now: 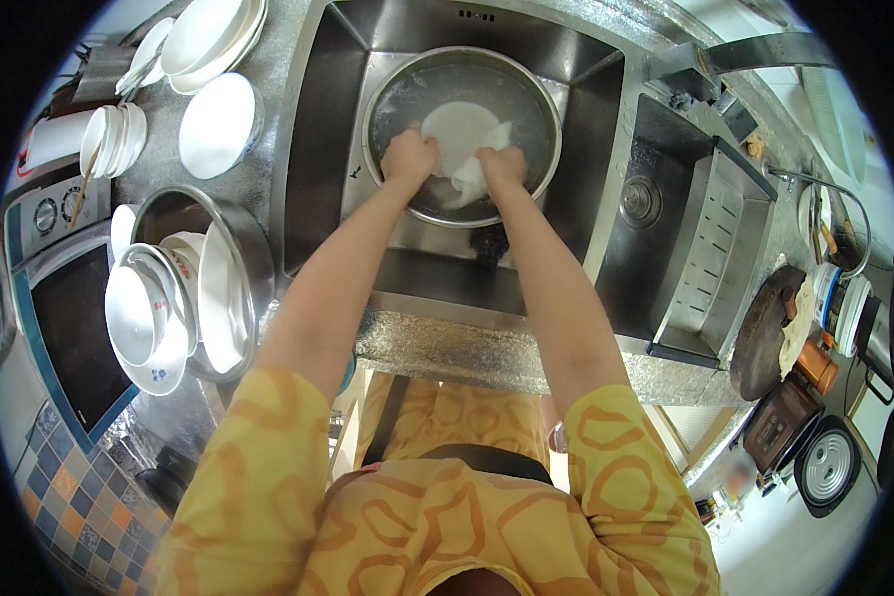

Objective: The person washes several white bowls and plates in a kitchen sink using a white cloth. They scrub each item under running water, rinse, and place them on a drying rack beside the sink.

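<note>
A round metal basin (554, 112) of cloudy water stands in the large stainless steel sink (320, 156). Inside it lies a white dish (458, 128), seemingly a plate, partly under water. My left hand (410, 158) grips the dish at its left side, fingertips partly hidden by the water. On the right, my right hand (503, 167) clasps a white cloth (471, 179), bunched against the dish. Both forearms reach in over the sink's front edge.
Left on the counter are stacked white plates (205, 33), a white bowl (218, 127), small bowls (108, 141) and a steel pot (249, 246) packed with dishes. At right, a second sink (626, 253) holds a slotted metal basket (715, 246); a round wooden board (763, 335) sits beyond.
</note>
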`<state>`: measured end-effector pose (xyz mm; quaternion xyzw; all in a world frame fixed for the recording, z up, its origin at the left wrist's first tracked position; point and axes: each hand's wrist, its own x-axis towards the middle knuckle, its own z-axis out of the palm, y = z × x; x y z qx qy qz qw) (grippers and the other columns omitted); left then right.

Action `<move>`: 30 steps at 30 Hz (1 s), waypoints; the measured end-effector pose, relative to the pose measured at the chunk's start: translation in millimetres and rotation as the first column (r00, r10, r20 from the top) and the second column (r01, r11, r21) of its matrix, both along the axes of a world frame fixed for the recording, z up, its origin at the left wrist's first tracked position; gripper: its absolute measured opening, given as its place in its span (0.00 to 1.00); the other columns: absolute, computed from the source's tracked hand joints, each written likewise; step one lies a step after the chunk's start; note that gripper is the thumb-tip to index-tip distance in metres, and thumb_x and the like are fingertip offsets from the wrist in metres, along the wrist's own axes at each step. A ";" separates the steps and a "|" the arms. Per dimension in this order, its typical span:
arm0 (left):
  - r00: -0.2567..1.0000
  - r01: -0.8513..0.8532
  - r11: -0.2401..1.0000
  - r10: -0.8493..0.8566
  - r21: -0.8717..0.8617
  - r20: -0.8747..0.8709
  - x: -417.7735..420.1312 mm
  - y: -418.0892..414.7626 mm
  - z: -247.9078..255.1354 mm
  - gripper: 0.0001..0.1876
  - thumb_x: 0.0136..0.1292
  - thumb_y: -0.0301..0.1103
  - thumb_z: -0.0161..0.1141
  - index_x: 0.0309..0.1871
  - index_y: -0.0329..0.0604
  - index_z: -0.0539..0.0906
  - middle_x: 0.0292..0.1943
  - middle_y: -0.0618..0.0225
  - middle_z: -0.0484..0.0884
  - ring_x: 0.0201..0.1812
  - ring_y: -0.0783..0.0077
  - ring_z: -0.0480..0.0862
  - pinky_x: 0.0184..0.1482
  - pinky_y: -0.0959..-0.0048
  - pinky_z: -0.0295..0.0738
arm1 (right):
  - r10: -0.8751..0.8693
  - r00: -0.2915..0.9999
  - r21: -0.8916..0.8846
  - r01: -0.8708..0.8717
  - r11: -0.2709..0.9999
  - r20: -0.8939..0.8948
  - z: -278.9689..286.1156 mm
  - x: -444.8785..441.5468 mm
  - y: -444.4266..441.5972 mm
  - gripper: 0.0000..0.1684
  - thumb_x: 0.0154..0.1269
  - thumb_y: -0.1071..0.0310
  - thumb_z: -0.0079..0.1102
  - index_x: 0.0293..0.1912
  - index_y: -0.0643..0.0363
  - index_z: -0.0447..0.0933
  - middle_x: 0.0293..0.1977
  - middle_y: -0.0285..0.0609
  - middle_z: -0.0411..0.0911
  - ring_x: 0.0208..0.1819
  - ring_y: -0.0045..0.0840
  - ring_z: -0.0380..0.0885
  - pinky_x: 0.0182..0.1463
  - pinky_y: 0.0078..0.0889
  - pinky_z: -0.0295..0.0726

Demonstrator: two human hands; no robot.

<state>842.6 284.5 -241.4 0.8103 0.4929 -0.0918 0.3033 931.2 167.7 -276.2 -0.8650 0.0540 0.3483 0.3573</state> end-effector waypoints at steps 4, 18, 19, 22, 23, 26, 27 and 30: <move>0.975 0.146 0.989 -0.148 0.028 0.163 0.2 15.2 -5.5 0.20 0.61 0.45 0.55 0.55 0.51 0.78 0.45 0.48 0.82 0.48 0.47 0.81 0.52 0.55 0.75 | 0.172 0.982 -0.060 -0.168 0.984 0.077 6.0 11.2 -4.3 0.23 0.47 0.64 0.60 0.43 0.68 0.81 0.44 0.62 0.79 0.49 0.49 0.78 0.55 0.41 0.75; 0.723 0.689 0.725 -0.688 0.009 0.064 13.5 22.2 -11.1 0.12 0.61 0.31 0.52 0.47 0.45 0.81 0.40 0.49 0.82 0.45 0.46 0.81 0.48 0.53 0.74 | 0.669 0.677 -0.244 -0.623 0.743 0.308 29.5 16.6 12.2 0.16 0.52 0.68 0.63 0.44 0.51 0.81 0.39 0.48 0.82 0.44 0.43 0.81 0.48 0.42 0.79; 0.716 0.695 0.719 -0.694 0.027 0.073 13.3 21.5 -9.6 0.12 0.61 0.31 0.52 0.45 0.44 0.82 0.40 0.48 0.82 0.44 0.46 0.81 0.48 0.52 0.74 | 0.673 0.657 -0.219 -0.640 0.736 0.340 28.1 19.6 11.6 0.16 0.52 0.67 0.63 0.44 0.51 0.81 0.39 0.48 0.82 0.44 0.43 0.81 0.47 0.43 0.79; 0.840 0.488 0.869 -0.493 0.083 0.227 2.0 15.5 -5.4 0.12 0.60 0.32 0.52 0.43 0.41 0.82 0.38 0.45 0.82 0.44 0.44 0.81 0.49 0.52 0.74 | 0.529 0.769 -0.151 -0.511 0.846 0.359 17.6 18.9 8.1 0.16 0.50 0.66 0.65 0.42 0.52 0.82 0.38 0.50 0.82 0.43 0.46 0.81 0.47 0.44 0.79; 0.887 0.397 0.916 -0.401 0.063 0.231 0.3 17.2 -9.1 0.12 0.60 0.32 0.52 0.43 0.41 0.82 0.38 0.45 0.82 0.44 0.43 0.81 0.49 0.52 0.74 | 0.449 0.823 -0.128 -0.432 0.893 0.349 13.5 16.9 7.3 0.16 0.50 0.65 0.65 0.42 0.53 0.82 0.38 0.51 0.82 0.42 0.47 0.80 0.46 0.44 0.79; 0.967 0.135 0.991 -0.136 0.019 0.213 -2.1 17.7 -13.4 0.13 0.59 0.34 0.53 0.44 0.41 0.82 0.39 0.43 0.81 0.45 0.42 0.80 0.50 0.52 0.73 | 0.028 0.974 0.029 -0.036 0.999 0.223 13.6 -5.0 0.0 0.16 0.50 0.64 0.65 0.40 0.61 0.82 0.37 0.55 0.82 0.40 0.47 0.81 0.46 0.43 0.78; 0.978 0.065 0.998 -0.067 0.017 0.196 -1.0 10.7 -14.2 0.14 0.59 0.34 0.53 0.45 0.40 0.82 0.40 0.43 0.81 0.46 0.42 0.80 0.50 0.53 0.73 | -0.127 0.980 0.107 0.112 0.988 0.152 10.3 -8.8 3.5 0.18 0.50 0.64 0.64 0.41 0.63 0.81 0.37 0.56 0.82 0.41 0.47 0.81 0.46 0.43 0.78; 0.941 -0.263 0.963 0.270 -0.065 0.202 5.9 -13.2 -22.9 0.15 0.59 0.35 0.53 0.46 0.37 0.81 0.42 0.42 0.81 0.47 0.42 0.80 0.51 0.54 0.74 | -0.519 0.849 0.239 0.526 0.816 -0.096 -4.2 -22.6 13.7 0.23 0.50 0.65 0.64 0.44 0.69 0.79 0.39 0.58 0.81 0.42 0.45 0.81 0.47 0.41 0.77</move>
